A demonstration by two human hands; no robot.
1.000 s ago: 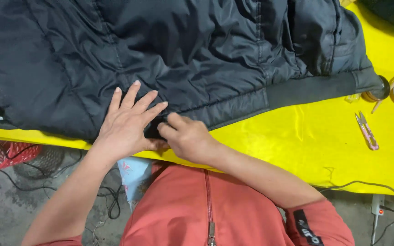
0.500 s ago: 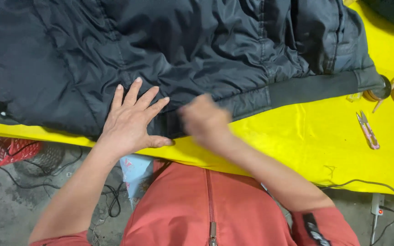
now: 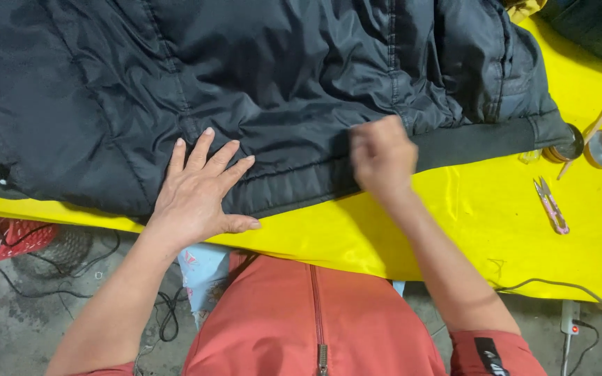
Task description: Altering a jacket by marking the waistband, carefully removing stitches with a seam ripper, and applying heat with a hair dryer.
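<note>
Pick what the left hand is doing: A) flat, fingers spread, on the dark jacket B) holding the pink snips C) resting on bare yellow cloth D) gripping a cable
A: the left hand lies palm down, fingers spread, on the jacket near its hem; the snips lie untouched on the yellow cloth off to the right.

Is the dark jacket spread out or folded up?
Spread out: the dark jacket lies across the yellow table, left hand flat on it.
</note>
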